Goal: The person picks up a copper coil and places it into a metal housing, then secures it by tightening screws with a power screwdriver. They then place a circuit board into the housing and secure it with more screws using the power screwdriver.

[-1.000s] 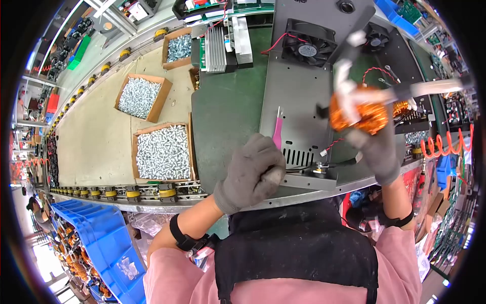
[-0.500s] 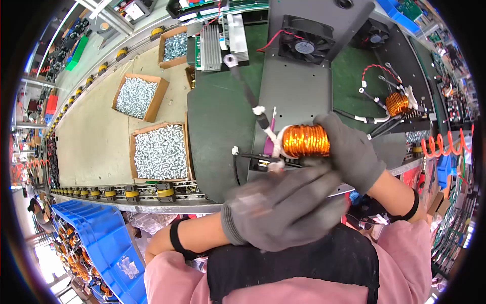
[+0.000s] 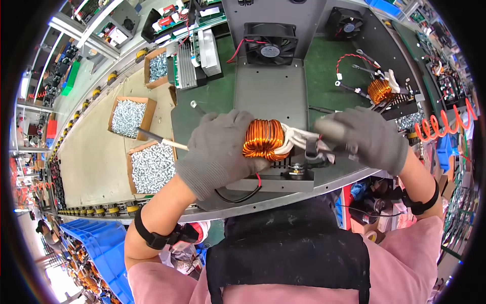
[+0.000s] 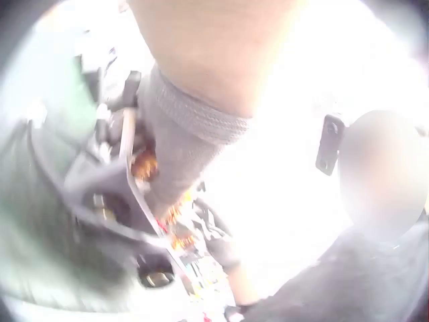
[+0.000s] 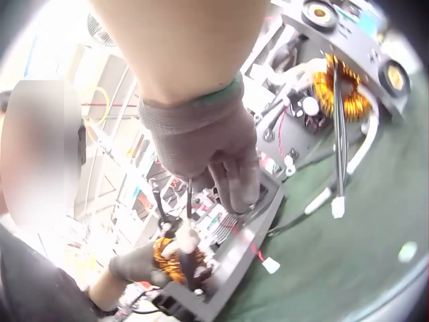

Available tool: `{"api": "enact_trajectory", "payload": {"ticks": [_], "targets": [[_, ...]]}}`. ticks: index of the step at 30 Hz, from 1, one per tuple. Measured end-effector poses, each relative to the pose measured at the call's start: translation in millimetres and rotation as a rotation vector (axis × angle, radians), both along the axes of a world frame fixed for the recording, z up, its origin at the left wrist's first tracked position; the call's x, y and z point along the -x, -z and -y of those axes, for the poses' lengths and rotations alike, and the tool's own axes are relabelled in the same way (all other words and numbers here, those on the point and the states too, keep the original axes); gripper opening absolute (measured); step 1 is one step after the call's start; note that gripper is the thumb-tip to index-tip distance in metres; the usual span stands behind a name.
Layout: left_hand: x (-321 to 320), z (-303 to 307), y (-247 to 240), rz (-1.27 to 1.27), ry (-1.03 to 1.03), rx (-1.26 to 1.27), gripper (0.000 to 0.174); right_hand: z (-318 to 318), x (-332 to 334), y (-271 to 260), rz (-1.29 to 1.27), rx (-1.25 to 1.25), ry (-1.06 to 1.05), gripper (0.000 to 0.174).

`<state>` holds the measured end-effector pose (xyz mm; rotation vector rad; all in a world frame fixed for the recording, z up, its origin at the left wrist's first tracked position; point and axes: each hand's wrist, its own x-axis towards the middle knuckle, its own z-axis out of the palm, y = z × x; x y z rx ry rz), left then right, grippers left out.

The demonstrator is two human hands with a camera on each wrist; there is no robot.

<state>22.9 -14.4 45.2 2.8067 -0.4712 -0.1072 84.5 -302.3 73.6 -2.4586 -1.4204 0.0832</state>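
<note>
My gloved left hand (image 3: 217, 149) grips a copper-wound toroidal coil (image 3: 264, 138) from its left side, above the front end of a grey metal chassis (image 3: 271, 96). White-sleeved leads (image 3: 296, 137) run from the coil's right side toward my gloved right hand (image 3: 369, 137). In the right wrist view, that hand's fingers (image 5: 238, 181) curl around dark leads rising from the coil (image 5: 171, 258). Another lead, with a dark sleeve and a ring terminal, sticks out left past my left hand. In the left wrist view, glare and blur hide most of the grip.
A second coil (image 3: 379, 91) sits with its wires in a neighbouring chassis at right. Fans (image 3: 270, 49) stand at the back. Cardboard boxes of screws (image 3: 153, 169) lie at left, near heat sinks (image 3: 186, 68). A blue bin (image 3: 96, 240) with coils stands below the table edge.
The coil passed from the right hand to the left and moved left over the chassis. The right hand shifted right to the leads. The head view also swung slightly.
</note>
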Motion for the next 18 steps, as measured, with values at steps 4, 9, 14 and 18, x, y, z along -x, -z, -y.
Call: {"api": "enact_trajectory", "payload": {"ticks": [4, 9, 14, 18], "targets": [[-5.5, -3.6, 5.6, -0.066, 0.061, 0.196, 0.058, -16.7, 4.6, -19.9, -0.004, 0.089, -0.249, 0.063], [-6.4, 13.8, -9.2, -0.051, 0.110, 0.062, 0.057, -42.1, 0.4, -4.6, -0.434, -0.448, -0.112, 0.029], [-2.4, 30.3, -24.2, -0.042, 0.113, -0.073, 0.057, -54.0, -3.7, 45.9, -1.143, -0.927, 0.429, 0.034], [-14.1, 29.2, -22.6, 0.045, 0.232, -0.126, 0.053, -51.8, 15.2, 62.1, -1.083, -1.189, 0.573, 0.051]]}}
